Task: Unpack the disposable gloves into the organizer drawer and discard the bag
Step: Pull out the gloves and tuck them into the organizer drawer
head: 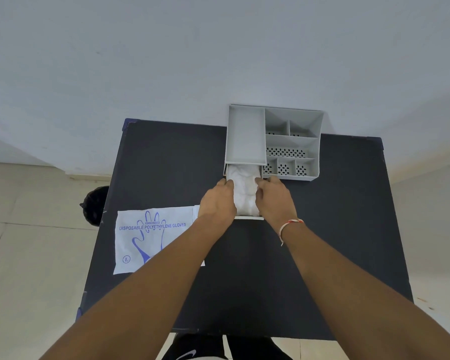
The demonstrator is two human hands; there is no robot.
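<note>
A grey organizer (pixel 291 141) stands at the far edge of the black table (pixel 322 229), its drawer (pixel 248 217) pulled out toward me. A white wad of disposable gloves (pixel 244 193) lies in the drawer. My left hand (pixel 217 201) presses against the wad's left side and my right hand (pixel 274 198) against its right side, fingers curled on the gloves. The flat white bag (pixel 151 240), printed with a blue hand and "DISPOSABLE POLYETHYLENE GLOVES", lies on the table to the left, partly under my left forearm.
A black bin (pixel 95 203) stands on the floor beside the table's left edge. The organizer's top has one long tray and several small perforated compartments. A pale wall rises right behind the table.
</note>
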